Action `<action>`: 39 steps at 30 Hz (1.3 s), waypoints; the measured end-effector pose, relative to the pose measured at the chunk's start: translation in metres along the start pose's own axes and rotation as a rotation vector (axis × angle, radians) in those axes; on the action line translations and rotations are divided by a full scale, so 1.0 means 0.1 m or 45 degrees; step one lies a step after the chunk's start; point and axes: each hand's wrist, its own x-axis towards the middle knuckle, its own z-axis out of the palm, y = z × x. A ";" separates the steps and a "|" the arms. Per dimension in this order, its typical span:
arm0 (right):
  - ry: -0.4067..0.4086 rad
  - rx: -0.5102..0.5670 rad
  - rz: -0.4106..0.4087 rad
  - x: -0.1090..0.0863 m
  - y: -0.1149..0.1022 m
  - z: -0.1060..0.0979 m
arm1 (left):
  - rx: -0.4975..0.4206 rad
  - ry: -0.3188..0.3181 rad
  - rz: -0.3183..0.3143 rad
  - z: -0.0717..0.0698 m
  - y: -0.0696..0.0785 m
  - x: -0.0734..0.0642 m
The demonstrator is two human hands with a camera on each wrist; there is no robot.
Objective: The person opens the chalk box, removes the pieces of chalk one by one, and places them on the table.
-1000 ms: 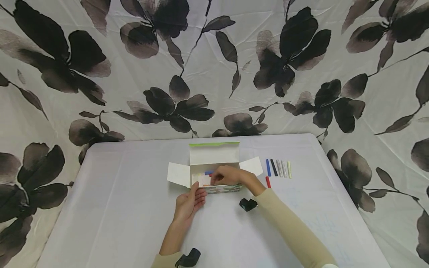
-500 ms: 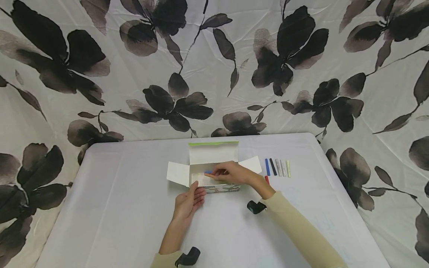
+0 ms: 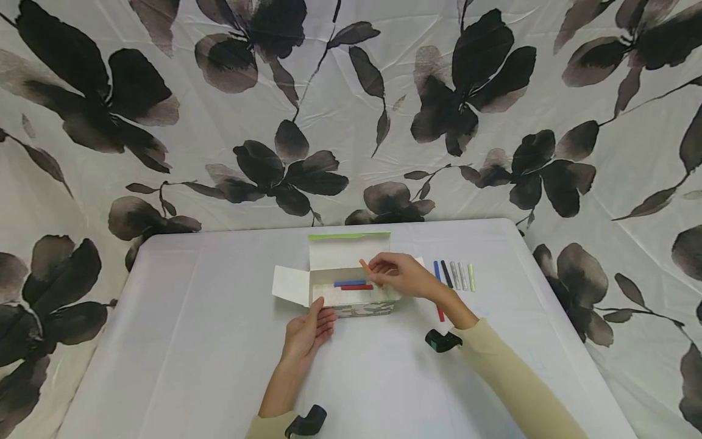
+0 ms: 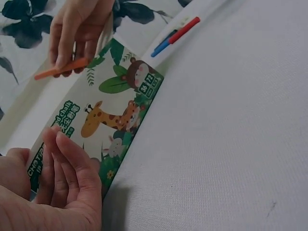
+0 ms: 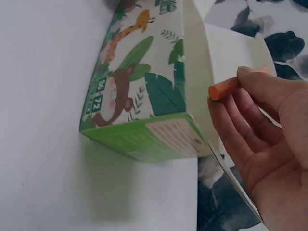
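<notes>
An open chalk box (image 3: 364, 310) with jungle animals on its front stands on the white table. My left hand (image 3: 306, 336) rests at its front left corner, thumb upright at the rim and fingers lying loosely along the front. Above the box's right side my right hand (image 3: 403, 274) pinches an orange chalk stick (image 5: 225, 89) between thumb and fingers. The stick is tilted and apart from the box in the left wrist view. Inside the box lie a blue chalk stick (image 3: 349, 283) and a red chalk stick (image 3: 358, 288).
Right of the box, a row has a blue stick (image 3: 437, 270), a black stick (image 3: 446, 274), pale sticks (image 3: 459, 275) and a yellow stick (image 3: 472, 277). A red stick (image 3: 441, 314) lies nearer me. The box's left flap (image 3: 290, 285) and lid (image 3: 350, 252) stand open.
My right hand has lifted the orange chalk stick out of the box and moved right and up with it. The blue and red sticks inside now show. My left hand has stayed in place.
</notes>
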 end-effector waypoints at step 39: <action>0.411 0.196 0.355 -0.94 0.19 -0.83 | 0.022 0.021 0.002 0.01 -0.02 0.07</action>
